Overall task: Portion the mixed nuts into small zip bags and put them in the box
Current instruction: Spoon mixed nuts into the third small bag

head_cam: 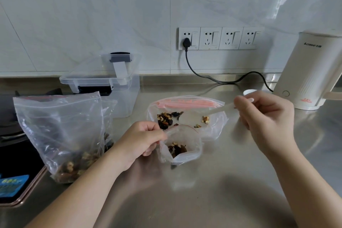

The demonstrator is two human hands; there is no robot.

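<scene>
Left hand (143, 139) pinches the red-lined rim of a small clear zip bag (180, 149) standing near the middle of the surface, fingers curled on the plastic; judged purpose: keep the mouth propped wide for filling. A few dark and tan mixed nuts (177, 149) already sit in its bottom. Right hand (264, 116) is clenched round the handle of a translucent white plastic scoop (221, 109), held level above a larger flat clear bag with a pink zip strip (187, 114) lying just behind the small bag, holding loose nuts. A tall clear bag of nuts (61, 135) stands toward the left edge, likely the bulk supply. The clear plastic box with a grey latch (111, 83), lid resting askew on it, waits at the back. Surface: brushed stainless steel (222, 190). Room: white marble-look tiles, a row of wall sockets (218, 38), a cream electric kettle (309, 72) at right, a black hob (11, 135) at left.
</scene>
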